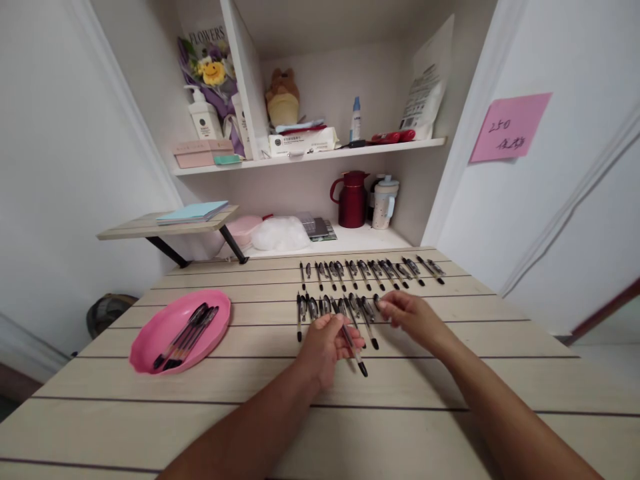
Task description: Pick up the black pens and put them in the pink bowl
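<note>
My left hand (327,343) is closed on a black gel pen (354,348), its dark end pointing toward me over the table. At the right end of the nearer row, my right hand (413,320) pinches a small black pen cap (377,300) at or just above the tabletop. Several pens without caps lie in this row, including a pen (371,330) between my hands, with loose caps beside them. Behind is a second row of pens and caps, such as the pen (430,269) at its right end. My left hand partly hides the nearer row.
A pink plate (220,327) holding several capped pens (187,337) stands at the left. Behind it, a small raised shelf (145,227) carries blue paper (193,212). At the back, a cabinet holds a red jug (353,200) and a light tumbler (385,203).
</note>
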Tool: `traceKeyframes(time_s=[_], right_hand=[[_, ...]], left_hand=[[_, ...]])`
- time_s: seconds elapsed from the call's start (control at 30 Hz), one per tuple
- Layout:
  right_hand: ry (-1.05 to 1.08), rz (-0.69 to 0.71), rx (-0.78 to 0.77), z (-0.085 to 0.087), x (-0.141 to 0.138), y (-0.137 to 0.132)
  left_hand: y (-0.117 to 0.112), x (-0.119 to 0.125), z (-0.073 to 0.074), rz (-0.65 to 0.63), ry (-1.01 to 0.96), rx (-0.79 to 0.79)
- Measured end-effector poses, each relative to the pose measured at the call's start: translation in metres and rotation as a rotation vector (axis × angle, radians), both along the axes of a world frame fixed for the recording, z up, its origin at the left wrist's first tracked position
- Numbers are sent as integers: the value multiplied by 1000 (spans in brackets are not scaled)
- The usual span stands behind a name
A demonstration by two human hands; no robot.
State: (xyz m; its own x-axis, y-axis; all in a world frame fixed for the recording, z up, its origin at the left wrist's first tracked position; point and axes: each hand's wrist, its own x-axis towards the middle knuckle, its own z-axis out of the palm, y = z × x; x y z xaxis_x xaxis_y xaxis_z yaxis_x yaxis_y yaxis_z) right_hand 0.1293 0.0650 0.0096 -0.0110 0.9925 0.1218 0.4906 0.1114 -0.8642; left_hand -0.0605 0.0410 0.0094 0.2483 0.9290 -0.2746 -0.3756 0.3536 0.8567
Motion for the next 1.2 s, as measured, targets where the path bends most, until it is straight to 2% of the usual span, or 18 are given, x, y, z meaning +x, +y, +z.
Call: traceKeyframes(time_s=[0.03,0.07,0.1,0.13,0.2,0.3,0.47,0.57,0.63,0.73,0.83,0.97,1.2], right_hand=[[-69,-180,52,-2,8,5],[-154,-300,65,-5,14,10],[-225,-361,56,-8,18,14],[-290,-378,33,-12,20,16],[-381,-324,-18,-19,16,17],[-499,-289,-28,-28,4,14],[-562,-295,-7,-29,10,12],[-400,-297,13,-19,20,11],[-125,-270,20,-10,18,9],[363,-148,-7,2,3,1],[642,-43,-40,9,-12,-7],[713,9,-78,13,-19,-13],[632,88,-136,17,-19,-16]], left_hand=[[-1,-1,1,-23,8,-4],[-2,-1,2,-47,18,-6],[-3,0,2,-66,30,-4],[-4,0,2,-82,42,-1],[-5,1,2,-109,66,12],[-5,1,-1,-144,77,28],[-6,2,-4,-161,68,47],[-6,3,-4,-184,78,51],[-7,4,-4,-206,95,61],[-9,6,-5,-234,127,90],[-10,7,-5,-247,164,127],[-11,7,-3,-251,186,143],[-12,7,-2,-266,211,148]])
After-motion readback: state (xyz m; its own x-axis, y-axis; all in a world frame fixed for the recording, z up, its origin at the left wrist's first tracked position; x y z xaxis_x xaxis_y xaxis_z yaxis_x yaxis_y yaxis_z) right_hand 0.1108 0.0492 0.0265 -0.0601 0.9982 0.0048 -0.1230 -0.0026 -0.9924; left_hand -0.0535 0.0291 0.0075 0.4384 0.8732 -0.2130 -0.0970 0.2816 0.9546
